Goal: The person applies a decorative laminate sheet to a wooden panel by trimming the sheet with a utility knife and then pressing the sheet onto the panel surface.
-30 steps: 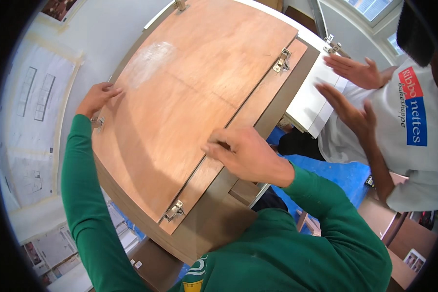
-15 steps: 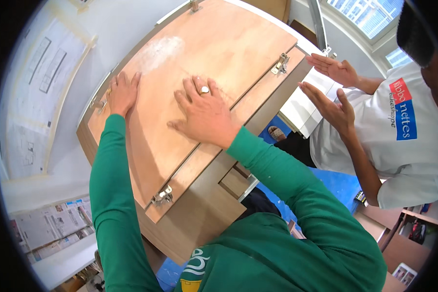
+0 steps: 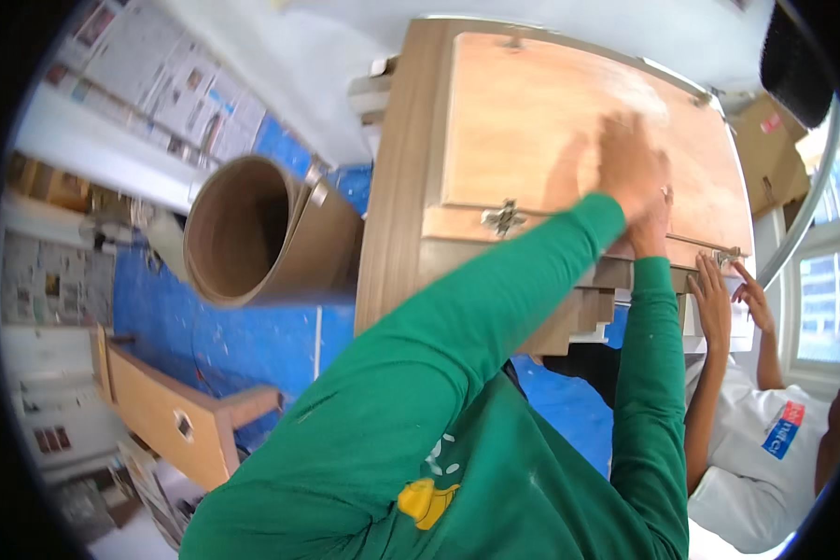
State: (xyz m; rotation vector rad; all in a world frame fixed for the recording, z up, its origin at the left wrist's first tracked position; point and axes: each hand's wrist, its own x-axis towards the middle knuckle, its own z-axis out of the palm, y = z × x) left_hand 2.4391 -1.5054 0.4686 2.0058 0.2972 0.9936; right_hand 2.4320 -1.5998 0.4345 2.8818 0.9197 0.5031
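Observation:
A pale plywood panel lies flat on a wood-grain cabinet. My left hand is over the middle of the panel, smeared by motion, so its fingers are unclear. Close by, my right hand is at the panel's near edge, its fingers partly covered by the left hand. Any held thing cannot be made out. A metal hinge sits at the near left on a narrow wood strip, and another hinge at the near right. A whitish patch marks the panel's far part.
A co-worker's hands touch the cabinet's right end near the hinge. Left of the cabinet stands a large brown roll of sheet. Blue covering lies on the floor, with a low wooden piece on it. A cardboard box stands far right.
The view has swung left, bringing the brown roll into sight. My hands, earlier spread flat and apart on the panel, are now close together. The co-worker's hands have come to the cabinet edge.

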